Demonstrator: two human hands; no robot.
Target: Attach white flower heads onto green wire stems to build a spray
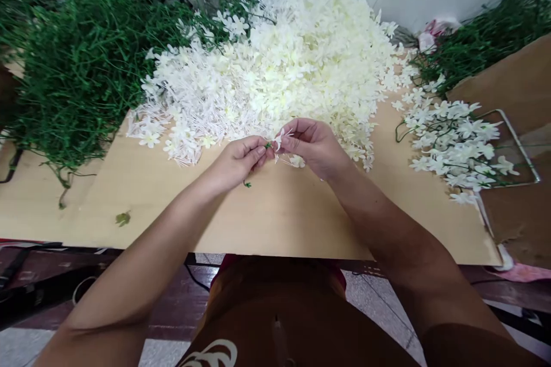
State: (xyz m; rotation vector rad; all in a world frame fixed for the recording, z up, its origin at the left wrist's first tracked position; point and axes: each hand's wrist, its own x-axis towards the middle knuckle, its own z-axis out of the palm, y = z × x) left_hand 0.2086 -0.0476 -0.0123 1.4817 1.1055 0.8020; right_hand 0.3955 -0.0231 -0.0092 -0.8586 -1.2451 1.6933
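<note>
My left hand [247,159] pinches a green artificial stem [267,145], and a bit of its green end hangs below the fingers. Close against it, my right hand [310,146] is closed on a white artificial flower [282,139] held between thumb and forefinger. The flower and the stem tip meet or nearly meet between the two hands; I cannot tell whether they are joined. Just beyond my hands spreads a big heap of loose white and cream flowers [318,51].
A mound of green stems [81,63] covers the table's left side, with more green stems [495,40] at the back right. Stemmed white flowers [456,137] lie by a bent metal frame [519,146] and brown cardboard [516,80]. A small leaf [123,218] rests front left.
</note>
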